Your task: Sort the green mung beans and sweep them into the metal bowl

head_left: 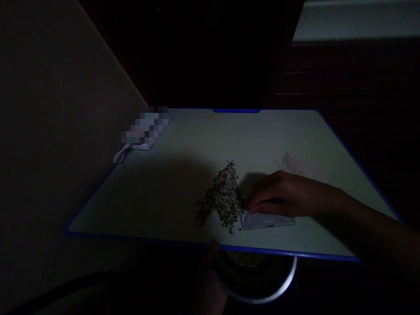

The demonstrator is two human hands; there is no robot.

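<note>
In dim light, a heap of small green beans lies on a pale table with a blue edge. My right hand rests just right of the heap, fingers together, pressing a pale card or paper piece against the tabletop. Below the table's front edge my left hand grips the rim of a round metal bowl. The bowl has green beans in it. Most of my left hand is lost in the dark.
A white device with a cord loop lies at the table's far left corner. A faint pinkish smear marks the tabletop behind my right hand. A wall stands at the left, dark furniture behind.
</note>
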